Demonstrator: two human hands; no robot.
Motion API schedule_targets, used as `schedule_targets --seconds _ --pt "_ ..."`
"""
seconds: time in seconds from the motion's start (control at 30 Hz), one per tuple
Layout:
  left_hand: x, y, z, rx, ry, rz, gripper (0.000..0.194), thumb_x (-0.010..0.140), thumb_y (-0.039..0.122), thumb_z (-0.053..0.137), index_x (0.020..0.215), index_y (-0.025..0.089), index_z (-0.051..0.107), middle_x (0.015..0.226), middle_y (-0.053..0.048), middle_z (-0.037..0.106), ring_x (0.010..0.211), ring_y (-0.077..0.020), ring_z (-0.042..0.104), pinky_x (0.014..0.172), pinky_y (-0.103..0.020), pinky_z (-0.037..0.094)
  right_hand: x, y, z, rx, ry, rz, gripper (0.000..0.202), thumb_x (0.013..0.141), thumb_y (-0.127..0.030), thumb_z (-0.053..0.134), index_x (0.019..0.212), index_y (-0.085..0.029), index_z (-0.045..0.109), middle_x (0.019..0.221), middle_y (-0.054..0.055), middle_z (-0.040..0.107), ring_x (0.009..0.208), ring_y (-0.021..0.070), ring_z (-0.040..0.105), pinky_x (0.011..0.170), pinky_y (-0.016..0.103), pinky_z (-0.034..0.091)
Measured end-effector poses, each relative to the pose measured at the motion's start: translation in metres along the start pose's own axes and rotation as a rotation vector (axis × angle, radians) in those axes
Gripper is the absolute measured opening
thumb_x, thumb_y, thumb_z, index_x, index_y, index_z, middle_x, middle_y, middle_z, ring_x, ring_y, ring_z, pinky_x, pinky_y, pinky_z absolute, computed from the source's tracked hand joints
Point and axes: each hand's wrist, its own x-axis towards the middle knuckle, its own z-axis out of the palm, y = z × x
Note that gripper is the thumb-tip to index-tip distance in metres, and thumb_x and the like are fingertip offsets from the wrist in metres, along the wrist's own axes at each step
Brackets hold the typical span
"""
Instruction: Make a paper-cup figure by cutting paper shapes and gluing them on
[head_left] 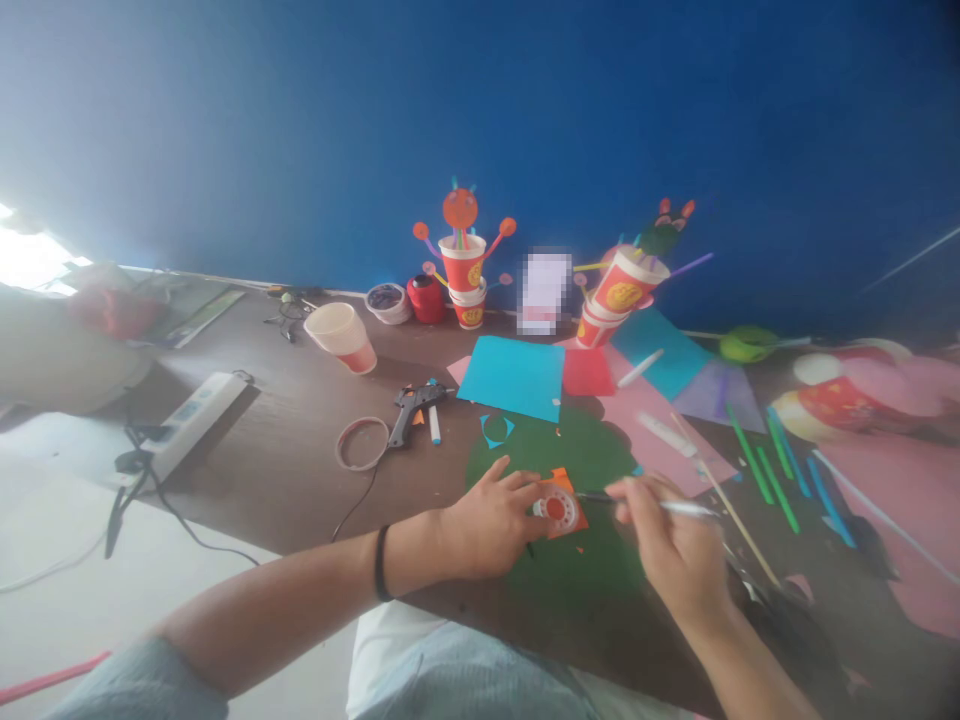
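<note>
My left hand [499,515] presses a round white piece with holes [557,509] down onto a small orange paper [579,512], its thumb and fingers closed on the round piece's left side. In my right hand [671,540] is a slim pen-like tool [694,509], white at its rear, with a thin dark front end reaching the right edge of the orange paper. Whether that end is a blade or a pen tip I cannot make out. Beneath both lies a round dark green mat [592,440]. A blue paper scrap with a round hole [484,440] rests just beyond my left hand.
Further back lie a blue sheet [514,378], a red sheet [589,372] and a black glue gun [411,405] beside a tape ring [361,467]. Decorated cup figures [463,265] stand by the wall. A power strip [195,425] sits left; green and blue sticks [750,455] lie right.
</note>
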Motion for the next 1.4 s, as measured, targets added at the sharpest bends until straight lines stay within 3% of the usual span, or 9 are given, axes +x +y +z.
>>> schedule_targets --seconds 0.17,0.3,0.4,0.6,0.73,0.93,1.03,1.17,1.4 --pt "0.007 -0.005 -0.003 -0.207 0.040 -0.029 0.036 0.076 0.010 0.052 0.103 0.031 0.065 0.125 -0.004 0.051 0.107 -0.0210 0.051 0.098 -0.043 0.035 -0.033 -0.013 -0.020 0.085 0.357 -0.071 0.026 0.090 -0.027 0.044 0.073 -0.021 0.062 0.060 0.002 0.056 0.055 0.0173 0.057 0.053 0.031 0.044" --pt "0.009 -0.003 -0.006 -0.459 0.360 -0.115 0.035 0.084 0.009 0.042 0.111 0.021 0.061 0.119 -0.010 0.049 0.107 -0.0176 0.051 0.091 -0.034 0.042 -0.043 -0.022 -0.021 0.139 0.442 -0.015 0.026 0.090 -0.032 0.045 0.072 -0.023 0.062 0.058 0.003 0.057 0.054 0.0199 0.057 0.051 0.034 0.044" --pt "0.010 0.005 -0.011 -0.610 0.536 -0.242 0.040 0.087 0.010 0.038 0.126 0.017 0.045 0.097 -0.007 0.055 0.086 -0.0128 0.054 0.078 -0.028 0.045 -0.041 -0.027 -0.016 0.286 0.448 0.052 0.027 0.091 -0.033 0.042 0.072 -0.024 0.059 0.060 0.003 0.057 0.060 0.0216 0.058 0.054 0.035 0.045" --pt "0.022 0.019 -0.017 -0.698 0.388 -0.258 0.067 0.080 0.008 0.043 0.140 0.016 0.014 0.071 0.004 0.055 0.058 -0.0085 0.047 0.058 -0.021 0.038 -0.016 -0.038 -0.006 0.528 0.296 -0.037 0.027 0.093 -0.031 0.039 0.076 -0.021 0.058 0.064 0.000 0.050 0.059 0.0151 0.049 0.059 0.031 0.041" --pt "0.028 0.023 -0.022 -0.636 0.351 -0.288 0.073 0.071 0.003 0.043 0.138 0.016 0.017 0.071 0.003 0.057 0.059 -0.0099 0.050 0.057 -0.021 0.038 -0.004 -0.042 -0.010 0.498 0.166 -0.084 0.027 0.094 -0.026 0.038 0.075 -0.020 0.057 0.063 -0.001 0.047 0.057 0.0137 0.047 0.053 0.028 0.037" --pt "0.034 0.026 -0.026 -0.497 0.266 -0.296 0.069 0.074 0.007 0.041 0.137 0.015 0.017 0.066 0.004 0.060 0.059 -0.0120 0.054 0.058 -0.022 0.042 -0.002 -0.042 -0.028 0.372 0.264 -0.127 0.028 0.094 -0.024 0.036 0.074 -0.022 0.055 0.063 -0.001 0.050 0.055 0.0132 0.048 0.052 0.027 0.037" --pt "0.039 0.030 -0.029 -0.397 0.226 -0.302 0.073 0.071 0.008 0.044 0.138 0.015 0.016 0.071 0.002 0.065 0.064 -0.0149 0.060 0.063 -0.026 0.046 0.000 -0.039 -0.032 0.361 0.173 -0.148 0.027 0.094 -0.024 0.036 0.076 -0.022 0.056 0.064 -0.001 0.050 0.057 0.0138 0.049 0.052 0.027 0.038" --pt "0.047 0.037 -0.034 -0.290 0.142 -0.346 0.072 0.073 0.013 0.048 0.138 0.014 0.017 0.071 0.001 0.066 0.066 -0.0188 0.064 0.062 -0.029 0.048 0.000 -0.033 -0.026 0.359 0.025 -0.181 0.025 0.093 -0.023 0.038 0.073 -0.021 0.054 0.065 -0.001 0.049 0.062 0.0144 0.051 0.057 0.027 0.040" --pt "0.051 0.045 -0.024 -0.332 0.142 -0.437 0.059 0.074 0.015 0.054 0.128 0.018 0.030 0.072 0.002 0.068 0.066 -0.0191 0.065 0.059 -0.027 0.047 -0.017 -0.032 -0.001 0.408 0.083 -0.123 0.029 0.095 -0.027 0.033 0.079 -0.021 0.057 0.067 0.000 0.053 0.062 0.0135 0.053 0.058 0.025 0.042"
